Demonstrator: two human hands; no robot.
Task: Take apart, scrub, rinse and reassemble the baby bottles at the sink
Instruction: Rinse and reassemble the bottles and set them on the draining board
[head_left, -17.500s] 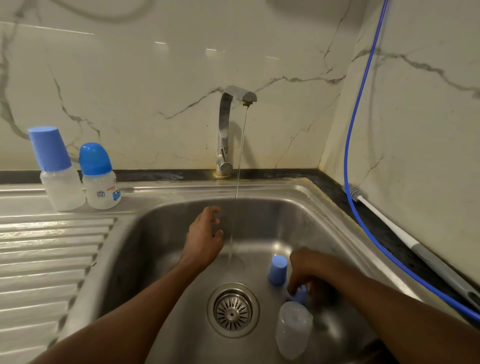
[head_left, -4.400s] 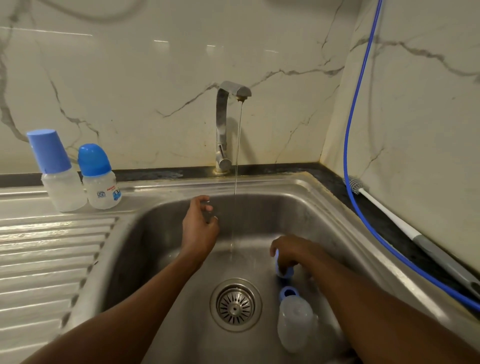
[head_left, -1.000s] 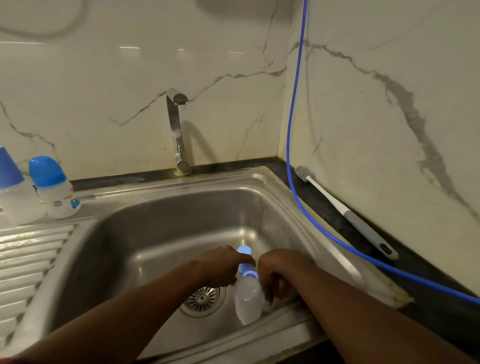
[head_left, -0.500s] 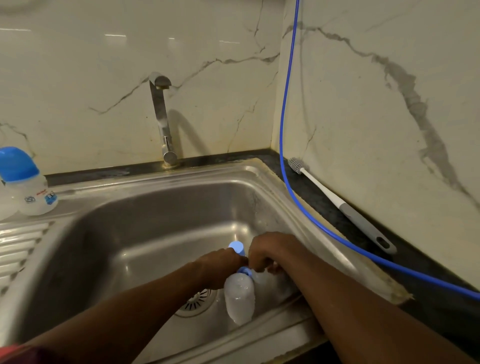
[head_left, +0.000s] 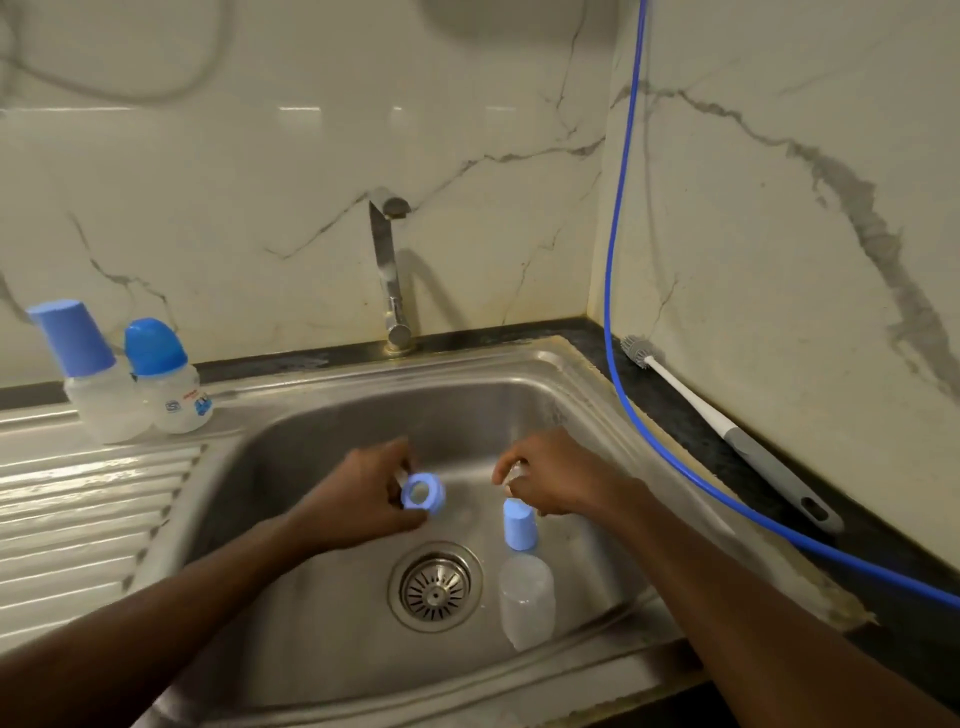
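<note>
Over a brushed stainless-steel sink (head_left: 467, 410), the left hand (head_left: 358, 499) grips a round blue plastic screw ring (head_left: 423, 493) by its edge. The right hand (head_left: 556, 480) curls its fingertips in a pinch on a small pale piece (head_left: 511, 472) too blurred to name. Near the basin's front right corner, a cloudy, rounded bottle body (head_left: 525, 603) lies on its side beside the perforated metal drain (head_left: 435, 587), with a tapered blue cap (head_left: 518, 526) standing just behind it.

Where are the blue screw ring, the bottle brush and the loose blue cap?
blue screw ring (head_left: 440, 503): head view, on its outer band, right side.
bottle brush (head_left: 691, 399): head view, on its white shaft.
blue cap (head_left: 519, 525): head view, on its side wall.
</note>
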